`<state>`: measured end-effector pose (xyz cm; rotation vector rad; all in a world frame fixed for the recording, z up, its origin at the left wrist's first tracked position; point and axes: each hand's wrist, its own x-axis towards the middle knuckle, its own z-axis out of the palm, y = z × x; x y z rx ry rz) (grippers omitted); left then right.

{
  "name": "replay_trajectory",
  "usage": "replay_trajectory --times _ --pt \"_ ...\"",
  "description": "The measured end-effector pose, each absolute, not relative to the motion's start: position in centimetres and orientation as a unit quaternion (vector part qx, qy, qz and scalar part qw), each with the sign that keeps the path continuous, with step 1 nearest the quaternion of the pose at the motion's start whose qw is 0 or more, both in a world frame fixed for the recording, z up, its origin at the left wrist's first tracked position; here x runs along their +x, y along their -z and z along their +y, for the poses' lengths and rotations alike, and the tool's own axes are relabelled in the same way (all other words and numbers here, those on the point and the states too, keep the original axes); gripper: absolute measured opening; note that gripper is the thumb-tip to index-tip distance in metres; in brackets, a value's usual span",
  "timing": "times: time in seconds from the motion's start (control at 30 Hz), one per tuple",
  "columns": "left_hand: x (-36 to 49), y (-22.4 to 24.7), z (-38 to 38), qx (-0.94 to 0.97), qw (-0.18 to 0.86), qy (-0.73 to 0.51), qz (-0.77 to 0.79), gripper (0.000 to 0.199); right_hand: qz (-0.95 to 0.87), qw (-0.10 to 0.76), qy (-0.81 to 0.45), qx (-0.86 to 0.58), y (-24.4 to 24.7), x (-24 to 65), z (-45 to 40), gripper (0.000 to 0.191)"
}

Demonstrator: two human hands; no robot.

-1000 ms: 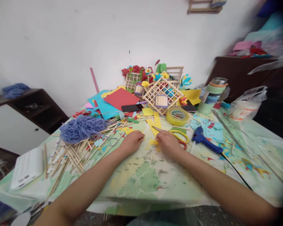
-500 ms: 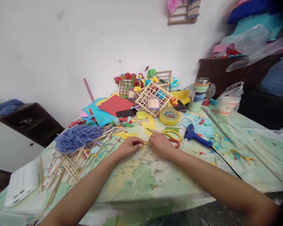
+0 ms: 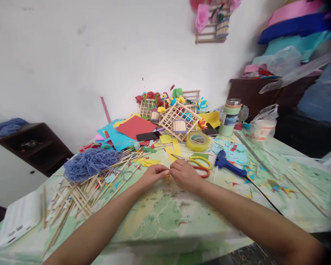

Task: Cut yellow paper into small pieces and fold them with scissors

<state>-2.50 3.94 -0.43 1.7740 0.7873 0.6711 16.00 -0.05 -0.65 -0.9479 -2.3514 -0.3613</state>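
My left hand (image 3: pixel 155 175) and my right hand (image 3: pixel 184 174) meet at the fingertips over the middle of the table. Between and just under the fingers shows a small yellow paper piece (image 3: pixel 168 179), mostly covered by them. Both hands are closed in a pinch on it. Right behind my right hand lie scissors (image 3: pixel 200 159) with one yellow and one red handle, blades pointing left. Yellow paper strips (image 3: pixel 176 147) rest beyond the fingers. Yellow cut paper pieces (image 3: pixel 146 162) are scattered beyond my left hand.
To the right lie a blue glue gun (image 3: pixel 228 165) with a black cord and a tape roll (image 3: pixel 198 141). Blue yarn (image 3: pixel 91 164) sits on wooden sticks at left. Behind are a stick lattice (image 3: pixel 179 119), red paper (image 3: pixel 136 127), a phone (image 3: pixel 148 136) and a green bottle (image 3: pixel 230 118).
My hands have drawn together until the fingertips touch, and the yellow paper piece between them is now more hidden. The camera view has tilted up slightly.
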Motion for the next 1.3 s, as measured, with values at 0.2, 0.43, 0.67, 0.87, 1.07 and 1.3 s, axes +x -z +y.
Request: replay_trajectory --times 0.2,0.43,0.67,0.87,1.07,1.3 --pt "-2.6 0.6 4.4 0.639 0.571 -0.370 0.359 0.043 -0.858 0.322 0.102 -0.387 0.8 16.4 0.2 0.017" --pt "-2.7 0.4 4.4 0.627 0.581 -0.378 0.356 0.031 -0.808 0.386 0.026 -0.445 0.1 17.3 0.0 0.020" --pt "-2.2 0.6 3.7 0.677 0.562 -0.338 0.335 0.027 -0.831 0.373 -0.045 -0.411 0.5 16.6 -0.5 0.019" --pt "-1.9 0.6 3.4 0.644 0.580 -0.367 0.338 0.035 -0.835 0.377 -0.066 -0.394 0.5 16.0 -0.9 0.024" --pt "-1.1 0.7 1.7 0.496 0.634 -0.460 0.376 0.039 -0.854 0.379 -0.085 -0.346 0.6 16.1 -0.7 0.022" --pt "-0.7 0.3 -0.1 0.402 0.683 -0.477 0.380 0.044 -0.836 0.415 -0.132 -0.333 1.1 16.2 -0.3 0.012"
